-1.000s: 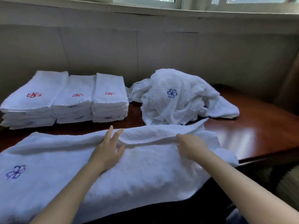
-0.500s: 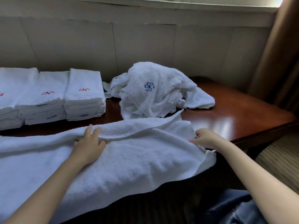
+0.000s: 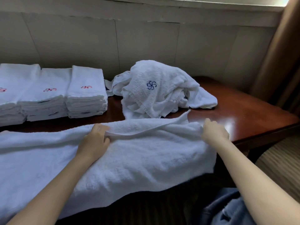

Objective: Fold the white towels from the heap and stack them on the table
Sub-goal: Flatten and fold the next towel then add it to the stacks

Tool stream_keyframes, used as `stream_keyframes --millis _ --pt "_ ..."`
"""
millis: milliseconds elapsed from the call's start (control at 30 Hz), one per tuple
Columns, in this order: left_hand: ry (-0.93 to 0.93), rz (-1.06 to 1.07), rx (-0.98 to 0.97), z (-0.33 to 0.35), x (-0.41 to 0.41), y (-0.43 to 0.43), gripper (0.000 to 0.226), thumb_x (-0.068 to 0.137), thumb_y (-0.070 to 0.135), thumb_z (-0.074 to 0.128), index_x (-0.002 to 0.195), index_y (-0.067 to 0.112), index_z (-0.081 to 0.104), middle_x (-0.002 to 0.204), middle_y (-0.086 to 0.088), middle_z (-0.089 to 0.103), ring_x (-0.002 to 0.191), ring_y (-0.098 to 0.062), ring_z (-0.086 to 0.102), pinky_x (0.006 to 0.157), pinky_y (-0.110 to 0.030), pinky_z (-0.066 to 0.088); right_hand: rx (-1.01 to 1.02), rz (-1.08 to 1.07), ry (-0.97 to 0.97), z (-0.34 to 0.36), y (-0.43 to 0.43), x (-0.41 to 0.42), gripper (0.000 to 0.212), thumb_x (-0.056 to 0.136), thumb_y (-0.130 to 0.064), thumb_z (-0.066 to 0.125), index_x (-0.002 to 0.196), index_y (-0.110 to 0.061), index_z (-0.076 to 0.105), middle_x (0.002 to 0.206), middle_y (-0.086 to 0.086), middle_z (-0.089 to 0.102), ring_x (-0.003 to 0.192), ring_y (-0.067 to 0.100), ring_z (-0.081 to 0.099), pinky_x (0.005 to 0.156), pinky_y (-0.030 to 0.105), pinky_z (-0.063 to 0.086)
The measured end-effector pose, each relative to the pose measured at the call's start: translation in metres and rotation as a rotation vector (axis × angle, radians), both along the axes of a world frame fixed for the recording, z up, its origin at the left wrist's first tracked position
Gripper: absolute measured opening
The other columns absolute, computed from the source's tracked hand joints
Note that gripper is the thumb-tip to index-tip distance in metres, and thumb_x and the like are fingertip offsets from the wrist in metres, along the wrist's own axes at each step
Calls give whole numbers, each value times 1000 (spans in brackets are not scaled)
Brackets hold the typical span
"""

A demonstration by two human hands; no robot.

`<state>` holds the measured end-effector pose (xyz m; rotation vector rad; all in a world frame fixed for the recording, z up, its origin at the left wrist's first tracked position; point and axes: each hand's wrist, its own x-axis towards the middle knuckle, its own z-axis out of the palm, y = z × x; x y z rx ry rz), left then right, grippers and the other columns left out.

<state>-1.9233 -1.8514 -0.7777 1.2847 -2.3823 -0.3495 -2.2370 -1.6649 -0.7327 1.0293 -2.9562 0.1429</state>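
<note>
The brown desk [image 3: 243, 108] carries a large white towel [image 3: 146, 159] spread along its near edge, the front portion hanging over. A crumpled heap [image 3: 155, 91] lies behind it, near the wall. Three folded stacks [image 3: 53, 95] stand at the rear left. The left hand [image 3: 95, 140] pinches the towel's folded upper edge. The right hand [image 3: 214, 132], fingers [image 3: 208, 123] curled, grips its right end.
</note>
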Motion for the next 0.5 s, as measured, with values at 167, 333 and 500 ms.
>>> stream_keyframes --millis 167,333,500 --pt "-80 80 -33 13 21 -13 31 88 7 47 115 17 58 122 0 46 89 -27 53 72 -35 44 -115 313 285 -1 -48 50 44 83 -7 54 125 -11 39 126 14 40 111 34 41 84 36 38" --pt "-360 233 16 27 52 -25 11 87 13 47 93 22 50 102 0 47 83 -23 48 66 -31 37 -64 545 295 -11 -92 98 42 78 -12 57 119 -13 48 123 11 42 117 34 34 95 36 31" --pt "-555 332 14 40 71 -32 21 85 17 49 105 23 52 107 -1 48 100 -26 53 74 -32 41 -135 482 252 -26 -117 125 23 91 1 42 107 -7 57 111 11 54 94 30 62 65 34 41"
